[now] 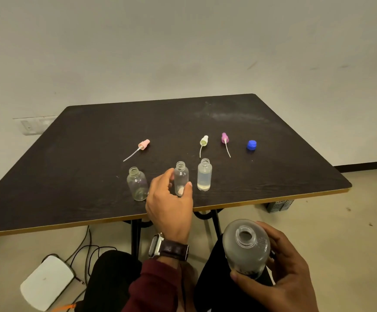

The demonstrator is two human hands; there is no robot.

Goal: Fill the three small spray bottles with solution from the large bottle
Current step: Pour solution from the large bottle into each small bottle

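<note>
Dim, even indoor light, warm cast. Soft faint shadows under small bottles on dark table (273, 154); dull sheen on far tabletop. Wide-angle bend at table edges. Large bottle (247, 247) close to lens, slightly soft. No harsh glare.

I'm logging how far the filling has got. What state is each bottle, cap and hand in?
Left clear small bottle: uncapped, upright, looks empty.
Middle clear small bottle: uncapped, upright, looks empty, held by left hand.
Right clear small bottle: uncapped, mostly filled.
Large clear bottle: open, gripped by right hand.
Pink, white, purple spray tops and blue cap: off, on table.
</note>
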